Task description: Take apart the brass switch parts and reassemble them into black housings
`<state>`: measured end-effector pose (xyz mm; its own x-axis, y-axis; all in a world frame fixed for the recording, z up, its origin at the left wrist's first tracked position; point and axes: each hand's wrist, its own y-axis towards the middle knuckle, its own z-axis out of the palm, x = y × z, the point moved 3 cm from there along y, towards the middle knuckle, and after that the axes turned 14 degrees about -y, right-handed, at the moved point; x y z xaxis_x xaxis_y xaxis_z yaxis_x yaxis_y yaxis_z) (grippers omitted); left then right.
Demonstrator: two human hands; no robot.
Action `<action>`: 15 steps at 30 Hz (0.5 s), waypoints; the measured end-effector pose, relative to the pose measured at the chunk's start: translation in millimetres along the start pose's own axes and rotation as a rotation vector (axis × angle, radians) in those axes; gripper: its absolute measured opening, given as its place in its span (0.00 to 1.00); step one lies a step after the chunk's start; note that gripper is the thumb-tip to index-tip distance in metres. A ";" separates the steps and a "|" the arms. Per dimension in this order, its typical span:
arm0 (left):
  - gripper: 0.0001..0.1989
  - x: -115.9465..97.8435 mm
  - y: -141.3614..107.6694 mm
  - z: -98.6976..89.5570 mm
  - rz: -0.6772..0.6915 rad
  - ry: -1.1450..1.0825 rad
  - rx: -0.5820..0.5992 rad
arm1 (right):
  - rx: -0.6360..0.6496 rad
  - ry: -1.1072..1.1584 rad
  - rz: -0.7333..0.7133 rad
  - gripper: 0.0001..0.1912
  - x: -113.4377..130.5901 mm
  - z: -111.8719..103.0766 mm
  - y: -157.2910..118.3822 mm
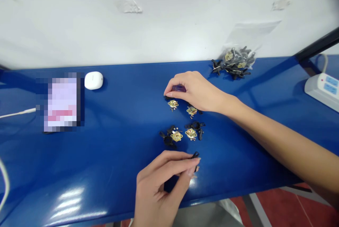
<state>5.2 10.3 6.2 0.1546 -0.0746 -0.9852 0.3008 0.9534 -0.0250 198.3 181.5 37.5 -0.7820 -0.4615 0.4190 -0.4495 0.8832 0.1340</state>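
Note:
My left hand (164, 181) is near the front edge of the blue table, pinching a small black plastic part (196, 155) between thumb and fingers. Farther back, my right hand (197, 91) has a dark purple, see-through object (179, 88), handle-like, tucked under its curled fingers. Its thumb and fingertip meet at a small black piece (167, 97) on the table. Just below that hand lie a round brass plate (173, 103) and another brass plate (191, 110) with tiny metal bits. Between both hands rest a black three-armed frame (168, 140) and a second black frame (196, 125), each beside a brass plate.
A clear plastic bag (242, 57) of black and brass parts lies at the back wall. A white earbud case (93, 80) and a blurred-out phone (62, 103) with a cable are at left. A white power strip (323, 89) stands at far right.

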 end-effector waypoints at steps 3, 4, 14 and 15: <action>0.18 0.1 -0.1 0.8 -0.002 0.003 0.004 | 0.001 0.002 -0.002 0.06 1.0 0.0 -0.2; 0.18 0.1 -0.2 0.7 0.003 0.004 0.007 | 0.003 0.002 -0.002 0.06 1.3 -0.1 -0.2; 0.19 0.7 1.4 -0.4 -0.001 0.009 0.007 | 0.018 -0.001 -0.005 0.06 1.5 0.8 -2.1; 0.18 0.7 1.4 -0.2 -0.001 0.008 0.006 | 0.018 -0.002 -0.005 0.06 1.5 0.7 -2.4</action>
<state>5.5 11.6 5.4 0.1468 -0.0727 -0.9865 0.3068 0.9515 -0.0245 197.9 178.6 37.1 -0.7805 -0.4665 0.4161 -0.4614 0.8790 0.1199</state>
